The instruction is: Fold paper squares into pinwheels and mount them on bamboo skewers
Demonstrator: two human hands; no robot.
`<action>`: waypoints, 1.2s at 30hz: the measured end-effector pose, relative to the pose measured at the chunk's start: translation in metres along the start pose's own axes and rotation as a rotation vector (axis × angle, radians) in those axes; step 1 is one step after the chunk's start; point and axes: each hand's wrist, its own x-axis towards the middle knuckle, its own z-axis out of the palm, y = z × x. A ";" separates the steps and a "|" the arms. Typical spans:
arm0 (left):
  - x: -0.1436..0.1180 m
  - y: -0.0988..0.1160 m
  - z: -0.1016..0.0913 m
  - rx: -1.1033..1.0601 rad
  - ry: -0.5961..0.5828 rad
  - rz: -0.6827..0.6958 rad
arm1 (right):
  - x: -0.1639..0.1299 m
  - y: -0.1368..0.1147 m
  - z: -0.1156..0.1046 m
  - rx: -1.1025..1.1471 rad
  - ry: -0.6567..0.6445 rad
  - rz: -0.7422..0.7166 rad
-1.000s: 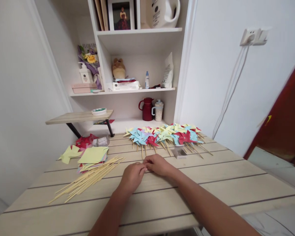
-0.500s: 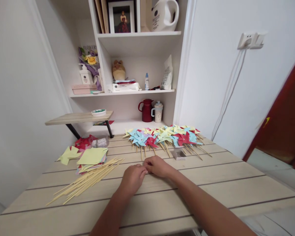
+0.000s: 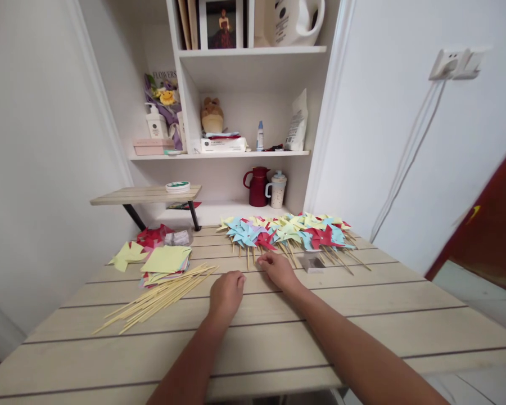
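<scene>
Slatted wooden table (image 3: 362,315) carries: pinwheel pile (image 3: 289,232) (far edge), bamboo skewers (image 3: 160,295), coloured paper stack (image 3: 165,263), small clear box (image 3: 312,262), low riser shelf (image 3: 145,196).

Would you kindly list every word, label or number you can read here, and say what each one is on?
"FLOWERS": on the bouquet wrap on the shelf.
Too small or blurred to read: print on the white jug, pump bottle, white box, white pouch and round tin.

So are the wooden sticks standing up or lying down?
Lying down. The wooden sticks lie flat in a loose bundle on the table, beside the stack of paper squares, left of the left hand.
</scene>
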 end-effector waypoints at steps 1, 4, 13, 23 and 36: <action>0.000 0.000 0.001 0.002 0.000 0.002 | 0.001 -0.003 0.001 -0.043 0.002 0.002; -0.001 0.000 0.002 -0.001 0.001 0.000 | 0.002 -0.015 0.005 -0.167 -0.012 0.012; 0.000 -0.002 0.002 -0.027 -0.030 0.001 | -0.002 -0.037 0.017 -0.484 -0.050 0.075; 0.001 -0.006 0.009 -0.040 -0.004 0.010 | 0.013 -0.046 0.031 -0.607 -0.032 0.101; 0.004 -0.010 0.011 -0.077 -0.010 0.055 | 0.015 -0.040 0.030 -0.542 0.026 0.130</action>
